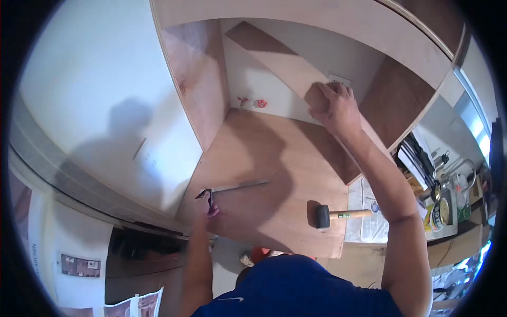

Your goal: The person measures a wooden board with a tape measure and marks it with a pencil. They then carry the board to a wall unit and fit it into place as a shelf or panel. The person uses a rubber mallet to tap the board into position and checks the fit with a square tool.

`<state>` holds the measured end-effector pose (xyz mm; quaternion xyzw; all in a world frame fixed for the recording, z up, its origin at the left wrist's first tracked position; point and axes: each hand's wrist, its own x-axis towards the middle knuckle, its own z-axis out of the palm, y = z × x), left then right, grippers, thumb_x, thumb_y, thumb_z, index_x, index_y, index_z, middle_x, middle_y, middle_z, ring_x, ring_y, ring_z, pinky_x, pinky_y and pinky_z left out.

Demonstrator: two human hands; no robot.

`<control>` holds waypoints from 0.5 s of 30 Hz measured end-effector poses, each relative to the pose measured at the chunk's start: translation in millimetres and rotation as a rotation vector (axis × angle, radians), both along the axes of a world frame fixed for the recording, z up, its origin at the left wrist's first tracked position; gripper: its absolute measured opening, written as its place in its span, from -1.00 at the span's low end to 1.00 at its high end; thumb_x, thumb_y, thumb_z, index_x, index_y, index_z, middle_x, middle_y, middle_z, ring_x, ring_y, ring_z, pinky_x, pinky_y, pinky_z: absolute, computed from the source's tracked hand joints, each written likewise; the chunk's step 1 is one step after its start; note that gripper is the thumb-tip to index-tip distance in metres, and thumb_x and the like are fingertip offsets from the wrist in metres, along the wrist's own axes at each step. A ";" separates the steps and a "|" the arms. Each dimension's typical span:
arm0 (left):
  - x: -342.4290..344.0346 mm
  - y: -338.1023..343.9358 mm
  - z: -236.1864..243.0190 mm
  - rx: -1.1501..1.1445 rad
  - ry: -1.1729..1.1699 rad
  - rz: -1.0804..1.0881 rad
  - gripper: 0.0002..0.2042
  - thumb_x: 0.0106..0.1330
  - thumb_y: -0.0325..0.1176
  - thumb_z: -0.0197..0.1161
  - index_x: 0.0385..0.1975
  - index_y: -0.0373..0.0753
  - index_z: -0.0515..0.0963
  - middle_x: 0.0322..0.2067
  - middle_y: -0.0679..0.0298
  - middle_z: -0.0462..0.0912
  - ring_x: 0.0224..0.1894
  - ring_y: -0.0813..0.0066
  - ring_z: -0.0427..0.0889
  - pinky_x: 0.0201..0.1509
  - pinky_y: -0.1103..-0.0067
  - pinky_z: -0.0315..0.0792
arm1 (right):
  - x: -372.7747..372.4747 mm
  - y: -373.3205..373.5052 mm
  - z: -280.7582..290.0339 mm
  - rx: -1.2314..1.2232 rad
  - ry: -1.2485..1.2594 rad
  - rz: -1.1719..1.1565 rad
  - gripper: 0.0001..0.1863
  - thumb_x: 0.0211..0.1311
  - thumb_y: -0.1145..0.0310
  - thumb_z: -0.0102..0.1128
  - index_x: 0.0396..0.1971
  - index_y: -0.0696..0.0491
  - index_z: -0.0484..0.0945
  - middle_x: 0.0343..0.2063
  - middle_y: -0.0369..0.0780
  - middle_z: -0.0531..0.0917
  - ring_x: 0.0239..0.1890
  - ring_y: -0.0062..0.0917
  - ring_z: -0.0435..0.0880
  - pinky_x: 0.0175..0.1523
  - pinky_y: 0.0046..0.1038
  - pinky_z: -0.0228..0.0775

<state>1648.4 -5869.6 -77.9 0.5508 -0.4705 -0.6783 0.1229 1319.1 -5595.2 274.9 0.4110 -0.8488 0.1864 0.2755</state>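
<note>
My left hand (pixel 213 207) is closed around the dark handle of a square (pixel 240 185). Its thin metal blade lies out to the right, low over the plywood surface (pixel 248 153). Farther off, on the right, my right hand (pixel 340 108) grips a long wooden board (pixel 288 66) with fingers bent over it. This board runs slantwise inside the open plywood cabinet, its far end up at the back wall. The hand and its shadow hide part of it. A rubber mallet (pixel 323 216) with a black head and wooden handle rests on the plywood near the right edge.
Red valve handles (pixel 261 103) and a wall outlet (pixel 339 79) are on the back wall. A cabinet side panel (pixel 195 79) stands at left, a white panel (pixel 105 105) beyond it. At right, a cluttered counter (pixel 364 211) holds a yellow container (pixel 438 215) and utensils.
</note>
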 end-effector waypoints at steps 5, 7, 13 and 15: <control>17.0 -21.4 -3.2 -0.861 -0.760 -0.442 -0.47 0.37 0.16 0.28 -0.35 -0.33 0.64 -0.31 -0.01 0.74 -0.27 0.01 0.74 -0.12 0.15 0.62 | -39.0 -58.8 30.9 0.050 0.150 -0.052 -0.20 -0.08 0.21 0.56 0.29 -0.04 0.52 0.21 -0.09 0.52 0.24 -0.05 0.44 0.29 -0.06 0.38; 6.2 -8.5 59.5 -0.882 -0.809 -0.596 -0.42 0.35 0.22 0.24 -0.27 -0.34 0.66 -0.22 -0.08 0.74 -0.11 -0.03 0.73 0.02 0.18 0.58 | -55.3 -66.2 29.5 0.051 0.218 -0.069 -0.17 -0.08 0.22 0.56 0.31 -0.05 0.50 0.23 -0.09 0.50 0.24 -0.05 0.44 0.30 -0.06 0.38; -89.4 -21.2 187.8 -0.922 -0.198 -0.591 -0.39 0.26 0.17 0.40 -0.08 -0.37 0.63 -0.15 -0.10 0.73 -0.04 -0.06 0.72 0.04 0.24 0.57 | -76.9 -73.9 24.9 0.040 0.400 -0.044 -0.18 -0.10 0.36 0.53 0.30 -0.07 0.49 0.25 -0.06 0.47 0.22 -0.04 0.45 0.29 -0.05 0.37; -152.0 -45.3 205.7 -1.076 0.217 -0.516 -0.39 0.29 0.08 0.42 0.08 -0.37 0.57 -0.14 -0.02 0.73 -0.02 0.11 0.73 0.02 0.31 0.57 | -82.0 -85.6 31.2 0.054 0.545 -0.048 -0.16 -0.13 0.40 0.50 0.32 -0.08 0.49 0.25 -0.06 0.46 0.22 -0.04 0.45 0.30 -0.05 0.36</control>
